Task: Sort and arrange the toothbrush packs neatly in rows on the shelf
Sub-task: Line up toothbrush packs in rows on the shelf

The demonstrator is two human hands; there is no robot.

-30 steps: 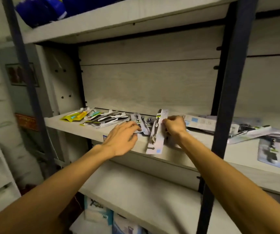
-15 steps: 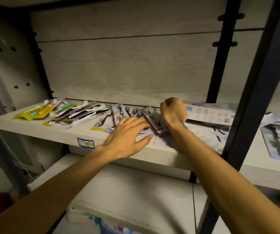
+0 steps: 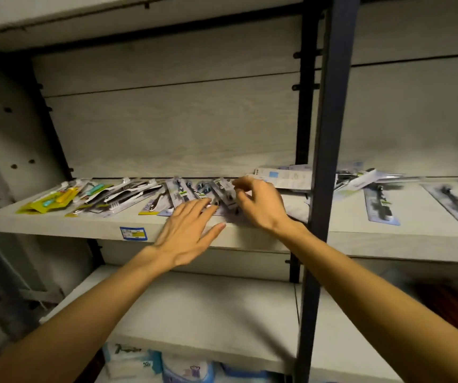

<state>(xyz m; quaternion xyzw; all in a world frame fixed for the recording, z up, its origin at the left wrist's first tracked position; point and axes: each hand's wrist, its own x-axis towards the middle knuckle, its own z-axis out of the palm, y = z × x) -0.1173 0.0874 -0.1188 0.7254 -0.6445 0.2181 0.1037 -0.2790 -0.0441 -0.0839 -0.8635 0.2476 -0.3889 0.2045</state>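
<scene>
Right hand [image 3: 261,205] has unclenched since half a second ago, fingers now loosely curled over the grey toothbrush packs [image 3: 216,193] mid-shelf [image 3: 84,225], holding nothing I can confirm, while flat left hand [image 3: 186,230] pins them for alignment.

Shelf-edge price label [image 3: 133,233], blue and yellow, on the front lip of the shelf [image 3: 56,222]: print too blurred to read. Yellow-tipped toothbrush pack [image 3: 153,206]: slanted wording, illegible. White packet [image 3: 128,360] below: handwritten mark, perhaps "50", uncertain
</scene>
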